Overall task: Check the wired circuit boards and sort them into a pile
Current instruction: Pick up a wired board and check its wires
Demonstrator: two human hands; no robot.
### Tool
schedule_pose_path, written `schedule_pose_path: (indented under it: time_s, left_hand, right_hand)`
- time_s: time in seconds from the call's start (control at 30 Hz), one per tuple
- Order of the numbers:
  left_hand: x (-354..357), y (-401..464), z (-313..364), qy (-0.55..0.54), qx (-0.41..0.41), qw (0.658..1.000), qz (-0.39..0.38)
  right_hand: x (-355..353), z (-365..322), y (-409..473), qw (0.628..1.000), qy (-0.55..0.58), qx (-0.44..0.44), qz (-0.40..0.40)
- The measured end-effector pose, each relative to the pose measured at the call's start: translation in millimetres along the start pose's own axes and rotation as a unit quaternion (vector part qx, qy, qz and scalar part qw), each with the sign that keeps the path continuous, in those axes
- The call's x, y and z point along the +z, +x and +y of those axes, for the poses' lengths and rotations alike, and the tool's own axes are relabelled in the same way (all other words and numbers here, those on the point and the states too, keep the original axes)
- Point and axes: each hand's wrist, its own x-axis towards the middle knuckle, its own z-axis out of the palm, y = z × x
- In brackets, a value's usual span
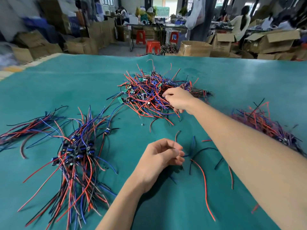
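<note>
Green cloth [66, 90] covers the table, and the tangled heap [152, 93] of red, blue and black wired boards at its middle serves as the landmark. The right hand [178, 100] lies on the heap's near right edge, fingers curled down into the wires and pinching some of them; which board they belong to cannot be told. Nearer than the heap, the left hand [162, 156] hovers over the cloth with fingers loosely curled; a blue wire [187, 155] runs out from its fingertips, but whether it is pinched cannot be told. Loose wires [204, 180] lie just right of that hand. Left of and nearer than the heap, the sorted pile [74, 151] lies with boards bunched together and wires fanned out. Right of the heap, beyond the right forearm, is a blurred bundle [265, 125]. Behind the heap stand red stools [152, 46] and boxes [196, 48].
</note>
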Motion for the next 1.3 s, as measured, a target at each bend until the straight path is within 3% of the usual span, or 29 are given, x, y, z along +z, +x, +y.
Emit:
schedule_pose_path:
  time_s: [0.13, 0.33, 0.4, 0.5, 0.6, 0.8, 0.87, 0.97, 1.13, 1.2, 1.3]
  left_hand:
    - [-1, 1, 0, 0.009, 0.0, 1.0, 0.0]
    - [-1, 1, 2, 0.004, -0.001, 1.0, 0.006]
    - [-1, 0, 3, -0.003, -0.002, 1.0, 0.006]
    - [-2, 0, 2, -0.006, -0.005, 1.0, 0.006]
    - [-2, 1, 2, -0.008, -0.006, 1.0, 0.009]
    - [-4, 3, 1, -0.045, -0.004, 0.999, 0.026]
    - [-5, 4, 1, -0.044, -0.001, 0.999, 0.02]
    - [-4, 1, 2, -0.023, 0.01, 0.999, -0.029]
    - [0, -1, 0, 0.012, 0.039, 0.998, -0.045]
    - [0, -2, -2, 0.031, 0.051, 0.997, -0.041]
    - [-1, -3, -3, 0.067, 0.063, 0.995, -0.03]
  right_hand:
    - [23, 5, 20, 0.997, 0.053, 0.05, 0.004]
    - [6, 8, -13, 0.966, 0.144, 0.032, 0.211]
    - [-9, 6, -43, 0.943, 0.231, 0.001, 0.241]
    - [-31, 5, -105, 0.893, 0.392, -0.065, 0.21]
    - [-44, 8, -162, 0.82, 0.548, -0.078, 0.144]
    - [-25, 31, -194, 0.665, 0.747, 0.001, -0.004]
    - [-9, 35, -192, 0.632, 0.773, 0.026, -0.043]
    - [14, 34, -189, 0.656, 0.75, 0.054, -0.062]
    - [40, 29, -182, 0.776, 0.63, 0.044, 0.001]
    - [46, 28, -182, 0.788, 0.613, 0.055, 0.014]
    - [49, 27, -182, 0.773, 0.631, 0.058, 0.0]
